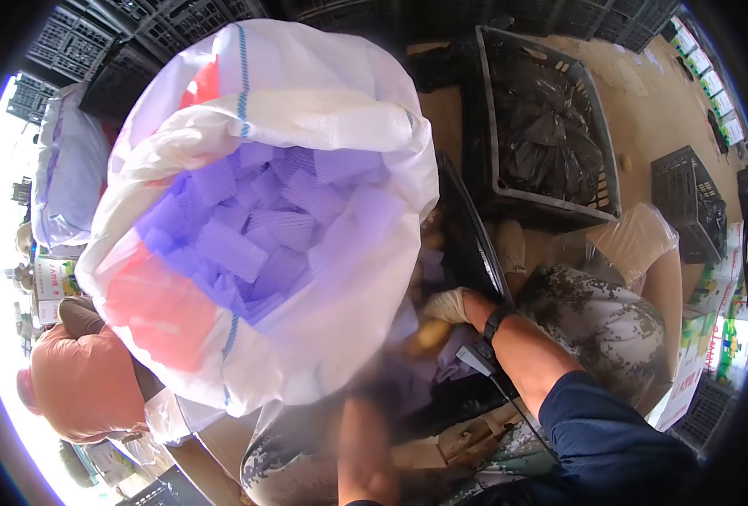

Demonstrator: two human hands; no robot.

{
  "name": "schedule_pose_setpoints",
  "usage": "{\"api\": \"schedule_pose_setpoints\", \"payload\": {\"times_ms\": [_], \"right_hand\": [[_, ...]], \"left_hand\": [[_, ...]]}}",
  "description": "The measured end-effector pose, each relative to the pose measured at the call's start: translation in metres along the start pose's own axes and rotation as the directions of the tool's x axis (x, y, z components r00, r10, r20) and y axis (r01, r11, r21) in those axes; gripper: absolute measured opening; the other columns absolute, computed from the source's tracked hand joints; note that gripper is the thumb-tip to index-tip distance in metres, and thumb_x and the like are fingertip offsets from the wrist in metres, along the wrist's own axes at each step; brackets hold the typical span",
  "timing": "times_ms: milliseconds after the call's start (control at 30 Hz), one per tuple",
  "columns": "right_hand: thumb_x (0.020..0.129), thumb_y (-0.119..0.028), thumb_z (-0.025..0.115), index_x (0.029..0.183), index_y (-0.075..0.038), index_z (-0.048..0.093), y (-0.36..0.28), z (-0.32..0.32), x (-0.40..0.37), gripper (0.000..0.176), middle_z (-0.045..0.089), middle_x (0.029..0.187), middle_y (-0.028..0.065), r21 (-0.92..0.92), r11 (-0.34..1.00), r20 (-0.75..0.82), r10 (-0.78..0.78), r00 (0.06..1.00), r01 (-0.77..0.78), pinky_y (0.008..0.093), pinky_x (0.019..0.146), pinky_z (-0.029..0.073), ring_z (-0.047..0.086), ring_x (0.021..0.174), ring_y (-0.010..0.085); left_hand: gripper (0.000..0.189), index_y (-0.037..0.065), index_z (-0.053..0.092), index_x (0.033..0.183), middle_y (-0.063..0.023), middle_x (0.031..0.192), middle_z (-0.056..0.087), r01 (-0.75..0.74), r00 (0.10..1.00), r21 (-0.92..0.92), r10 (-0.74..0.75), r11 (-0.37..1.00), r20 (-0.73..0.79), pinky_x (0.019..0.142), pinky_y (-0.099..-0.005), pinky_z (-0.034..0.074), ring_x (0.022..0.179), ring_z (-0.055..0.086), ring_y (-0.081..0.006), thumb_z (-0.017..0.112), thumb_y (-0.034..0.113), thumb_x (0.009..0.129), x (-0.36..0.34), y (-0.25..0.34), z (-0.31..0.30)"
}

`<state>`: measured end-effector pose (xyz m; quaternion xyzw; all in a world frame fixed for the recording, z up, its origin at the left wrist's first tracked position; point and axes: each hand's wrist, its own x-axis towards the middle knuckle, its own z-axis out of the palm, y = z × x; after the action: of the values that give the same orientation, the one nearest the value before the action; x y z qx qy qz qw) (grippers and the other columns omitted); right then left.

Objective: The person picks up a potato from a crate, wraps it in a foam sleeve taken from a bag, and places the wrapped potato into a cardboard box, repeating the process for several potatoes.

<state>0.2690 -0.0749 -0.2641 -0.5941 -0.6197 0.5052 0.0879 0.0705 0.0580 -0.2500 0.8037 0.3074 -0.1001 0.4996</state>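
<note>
A big white woven sack (323, 354) with blue stitching and red patches fills the middle left, its mouth wide. Inside lie many purple foam net sleeves (232, 250). My right hand (446, 305), in a pale glove, reaches in beside the sack's right side, fingers partly hidden. Just below it is a blurred yellow, rounded fruit or tuber (431, 334), close to the glove; I cannot tell whether it is gripped. More purple sleeves (451, 358) lie around it, over black plastic. My left forearm (365, 451) comes up from below; the hand is smeared by motion at the sack's lower edge.
A black crate (485, 126) lined with black plastic stands beyond my right hand. Another crate (686, 198) is farther right. A camouflage-clad leg (597, 316) is beside my right arm. At left, a person in an orange top (87, 379) bends over. A cable (517, 409) hangs near my wrist.
</note>
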Motion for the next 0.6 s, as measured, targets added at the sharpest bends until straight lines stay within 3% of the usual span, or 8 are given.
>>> {"api": "schedule_pose_setpoints", "payload": {"times_ms": [67,133,167,233,367,467,567,600], "right_hand": [[0.086,-0.028,0.074,0.122,-0.012,0.068,0.006,0.031,0.004,0.040,0.073,0.110,0.0052,0.586,0.787,0.094,0.172,0.981,-0.194,0.0379,0.091,0.055,0.069,0.108,0.0213],[0.089,-0.026,0.071,0.120,-0.010,0.068,-0.015,0.029,-0.011,0.035,0.073,0.110,0.0083,0.837,0.532,0.047,0.158,0.986,-0.125,0.0406,0.088,0.057,0.070,0.105,0.0245],[0.092,-0.023,0.068,0.116,-0.009,0.069,-0.025,0.031,-0.028,0.028,0.073,0.111,0.0110,0.812,0.581,-0.124,0.085,0.989,0.051,0.0410,0.086,0.058,0.070,0.103,0.0266],[0.096,-0.030,0.064,0.117,-0.003,0.068,-0.062,0.013,-0.061,0.035,0.071,0.107,0.0169,0.892,-0.418,0.265,0.172,0.949,-0.174,0.0457,0.080,0.060,0.070,0.097,0.0334],[0.095,-0.046,0.060,0.124,0.003,0.061,-0.112,-0.002,-0.096,0.057,0.069,0.100,0.0175,0.767,-0.615,-0.182,0.066,0.981,0.184,0.0481,0.080,0.059,0.070,0.087,0.0327],[0.096,-0.050,0.056,0.126,0.004,0.060,-0.147,-0.017,-0.102,0.062,0.068,0.100,0.0177,0.628,-0.738,-0.429,-0.066,0.901,0.245,0.0465,0.079,0.055,0.069,0.084,0.0315],[0.099,-0.053,0.048,0.130,0.003,0.056,-0.199,-0.035,-0.115,0.064,0.068,0.100,0.0170,0.517,-0.773,-0.573,0.006,0.819,0.367,0.0498,0.075,0.055,0.065,0.078,0.0321],[0.100,-0.052,0.048,0.129,0.003,0.056,-0.213,-0.039,-0.115,0.062,0.068,0.101,0.0178,0.538,-0.738,-0.605,0.000,0.796,0.408,0.0499,0.076,0.056,0.067,0.080,0.0331]], "left_hand": [[0.031,0.004,0.064,0.117,-0.0096,0.110,0.067,-0.003,0.999,-0.226,-0.007,0.974,-0.042,0.089,-0.0355,0.053,0.099,0.064,-0.0220,0.055,0.027,0.098,-0.017,0.006,-0.008],[0.030,0.004,0.064,0.117,-0.0086,0.109,0.067,-0.055,0.996,-0.378,0.027,0.924,-0.081,0.088,-0.0346,0.053,0.098,0.064,-0.0206,0.055,0.027,0.098,-0.037,0.013,-0.014],[0.030,0.005,0.064,0.117,-0.0081,0.109,0.067,-0.091,0.994,-0.440,0.051,0.893,-0.101,0.087,-0.0342,0.053,0.098,0.064,-0.0199,0.055,0.026,0.098,-0.048,0.016,-0.014],[0.029,0.006,0.063,0.117,-0.0063,0.108,0.067,-0.280,0.952,-0.197,0.246,0.940,-0.181,0.086,-0.0325,0.053,0.096,0.064,-0.0177,0.056,0.026,0.097,-0.067,0.022,-0.020],[0.040,0.007,0.058,0.126,-0.0066,0.122,0.064,-0.400,0.896,-0.194,0.337,0.896,-0.289,0.092,-0.0344,0.052,0.108,0.062,-0.0193,0.064,0.027,0.092,-0.092,0.059,-0.033],[0.051,0.007,0.055,0.132,-0.0096,0.132,0.059,-0.447,0.801,0.217,0.496,0.868,-0.334,0.097,-0.0410,0.050,0.119,0.057,-0.0239,0.063,0.037,0.092,-0.100,0.109,-0.041],[0.060,0.007,0.053,0.136,-0.0135,0.141,0.053,-0.160,0.739,0.810,0.613,0.565,-0.281,0.101,-0.0492,0.048,0.129,0.050,-0.0294,0.057,0.050,0.094,-0.123,0.152,-0.063],[0.062,0.007,0.052,0.137,-0.0142,0.142,0.052,0.165,0.746,0.967,0.617,0.192,-0.249,0.100,-0.0504,0.048,0.130,0.049,-0.0310,0.056,0.053,0.094,-0.139,0.153,-0.076]]}}
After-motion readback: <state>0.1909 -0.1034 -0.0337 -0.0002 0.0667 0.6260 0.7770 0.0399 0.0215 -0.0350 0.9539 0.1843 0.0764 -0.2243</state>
